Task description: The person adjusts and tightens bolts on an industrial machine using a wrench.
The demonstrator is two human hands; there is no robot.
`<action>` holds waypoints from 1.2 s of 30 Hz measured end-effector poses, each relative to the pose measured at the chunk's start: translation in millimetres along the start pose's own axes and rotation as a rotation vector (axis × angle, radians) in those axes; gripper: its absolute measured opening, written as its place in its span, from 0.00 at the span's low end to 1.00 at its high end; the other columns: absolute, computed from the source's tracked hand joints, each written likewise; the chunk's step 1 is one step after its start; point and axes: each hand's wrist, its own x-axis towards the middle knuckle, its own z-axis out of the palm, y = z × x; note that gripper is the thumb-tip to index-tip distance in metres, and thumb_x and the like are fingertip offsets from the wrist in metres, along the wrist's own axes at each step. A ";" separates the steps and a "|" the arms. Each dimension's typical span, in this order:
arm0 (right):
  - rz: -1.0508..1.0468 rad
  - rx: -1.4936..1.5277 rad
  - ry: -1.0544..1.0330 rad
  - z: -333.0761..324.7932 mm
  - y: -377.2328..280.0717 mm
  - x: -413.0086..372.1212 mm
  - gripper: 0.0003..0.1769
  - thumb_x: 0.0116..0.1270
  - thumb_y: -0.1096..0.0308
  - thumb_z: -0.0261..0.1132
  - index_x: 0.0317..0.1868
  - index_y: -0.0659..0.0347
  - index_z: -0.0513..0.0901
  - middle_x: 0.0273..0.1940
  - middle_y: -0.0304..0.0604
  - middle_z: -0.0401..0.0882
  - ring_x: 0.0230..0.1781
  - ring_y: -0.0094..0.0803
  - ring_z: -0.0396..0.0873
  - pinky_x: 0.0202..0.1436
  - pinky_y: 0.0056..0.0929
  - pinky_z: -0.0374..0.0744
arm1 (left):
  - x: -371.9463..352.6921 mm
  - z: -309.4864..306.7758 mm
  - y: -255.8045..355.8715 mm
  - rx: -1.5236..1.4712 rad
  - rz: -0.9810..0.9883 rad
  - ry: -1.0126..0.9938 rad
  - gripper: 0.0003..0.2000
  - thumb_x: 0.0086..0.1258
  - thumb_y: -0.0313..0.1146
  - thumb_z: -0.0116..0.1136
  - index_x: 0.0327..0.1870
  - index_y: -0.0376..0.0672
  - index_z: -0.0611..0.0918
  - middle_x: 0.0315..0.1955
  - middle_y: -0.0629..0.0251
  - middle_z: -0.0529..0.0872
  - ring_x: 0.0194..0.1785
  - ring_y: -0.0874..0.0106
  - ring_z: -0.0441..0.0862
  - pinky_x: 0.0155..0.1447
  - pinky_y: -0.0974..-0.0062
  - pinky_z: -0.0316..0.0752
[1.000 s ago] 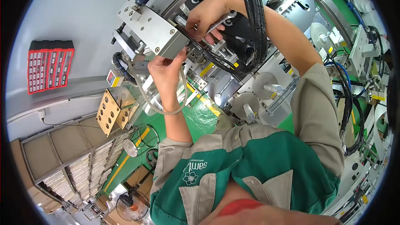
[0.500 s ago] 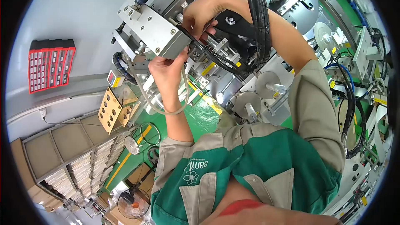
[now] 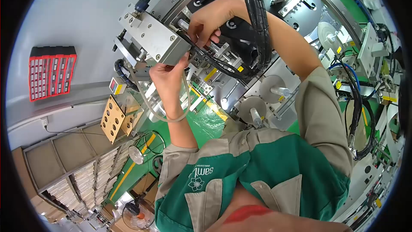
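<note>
My left hand (image 3: 168,78) is closed at the lower corner of a silver metal block (image 3: 159,38), thumb and fingers pinched around the upper end of a pale flexible hose (image 3: 189,96). The hose loops down across my left wrist and back up to the block's left side. My right hand (image 3: 207,25) reaches over the block's right side, its fingers bent and pinched beside a black cable (image 3: 210,53). What those fingertips grip is too small or hidden to make out. A thick black wrapped cable bundle (image 3: 259,17) hangs in front of my right forearm.
Machine rollers and discs (image 3: 252,109) lie below and right of my hands. A yellow-tan plate with holes (image 3: 113,119) stands at left. A red parts cabinet (image 3: 52,74) is on the wall. A round stool (image 3: 136,154) stands on the green floor (image 3: 206,122).
The view has shifted slightly. Both hands stay at the metal block with nearly the same grip, and the hose still loops across my left wrist.
</note>
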 end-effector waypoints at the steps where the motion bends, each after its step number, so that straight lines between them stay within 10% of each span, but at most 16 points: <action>1: -0.038 -0.026 -0.003 -0.1 4.4 1.7 0.15 0.63 0.63 0.63 0.43 0.66 0.79 0.28 0.36 0.81 0.22 0.19 0.77 0.23 0.17 0.71 | 0.0 -2.4 0.0 0.024 -0.008 -0.018 0.06 0.55 0.24 0.68 0.31 0.33 0.86 0.23 0.67 0.85 0.26 0.82 0.79 0.31 0.85 0.72; 11: 0.034 0.025 -0.225 -17.9 -5.1 14.4 0.16 0.57 0.66 0.66 0.45 0.65 0.79 0.31 0.36 0.83 0.25 0.19 0.78 0.24 0.17 0.70 | 0.5 -3.9 -0.7 0.028 -0.023 -0.025 0.06 0.55 0.24 0.69 0.31 0.32 0.85 0.23 0.67 0.85 0.26 0.82 0.79 0.31 0.85 0.72; 20: -0.001 0.455 0.282 18.1 18.4 -12.5 0.15 0.58 0.67 0.66 0.42 0.65 0.75 0.24 0.31 0.76 0.14 0.11 0.59 0.15 0.15 0.54 | 0.4 -1.6 -0.2 -0.025 -0.034 -0.007 0.06 0.54 0.23 0.68 0.30 0.31 0.85 0.22 0.66 0.85 0.25 0.82 0.79 0.31 0.85 0.72; 27: -0.105 0.771 0.304 63.7 19.5 -10.9 0.11 0.63 0.72 0.56 0.45 0.64 0.70 0.19 0.27 0.62 0.11 0.10 0.56 0.13 0.14 0.53 | -1.3 -0.1 -0.4 -0.116 -0.060 -0.006 0.06 0.56 0.23 0.68 0.32 0.31 0.85 0.23 0.66 0.85 0.25 0.81 0.80 0.31 0.85 0.74; 36: -0.117 0.845 0.181 56.5 24.8 -10.0 0.11 0.63 0.74 0.56 0.46 0.65 0.68 0.22 0.28 0.65 0.11 0.08 0.57 0.14 0.12 0.53 | -28.7 8.9 -21.0 -0.573 -0.159 0.020 0.12 0.77 0.37 0.42 0.45 0.36 0.73 0.34 0.65 0.79 0.33 0.75 0.78 0.42 0.75 0.76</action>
